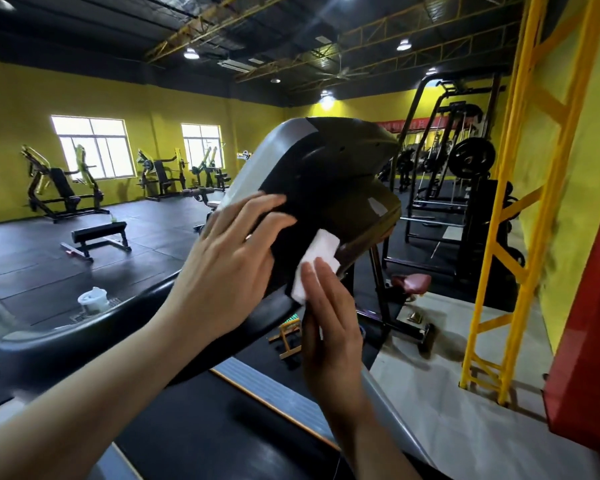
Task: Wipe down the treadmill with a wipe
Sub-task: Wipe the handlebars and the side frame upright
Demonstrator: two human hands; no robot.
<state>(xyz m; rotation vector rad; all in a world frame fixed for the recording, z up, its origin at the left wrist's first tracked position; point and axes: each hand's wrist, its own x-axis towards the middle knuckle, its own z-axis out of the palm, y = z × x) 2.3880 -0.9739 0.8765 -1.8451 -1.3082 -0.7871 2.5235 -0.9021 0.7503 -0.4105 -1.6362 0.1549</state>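
Your right hand (329, 327) is covering the lower part of the white wipe (315, 263), hiding its contact with the treadmill console (329, 181). Your left hand (229, 268) is concealing the console's near edge. The frame edge is cutting off both your forearms and the handrail (84, 337).

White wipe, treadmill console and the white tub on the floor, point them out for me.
white wipe (317, 261), head view, middle of the folded pad.
treadmill console (333, 174), head view, black back shell.
white tub (94, 301), head view, its side wall.

You get bright windows (94, 147) at left, ceiling lamps (191, 53) flaring overhead, edges bowed by the lens, corners perhaps slightly soft.
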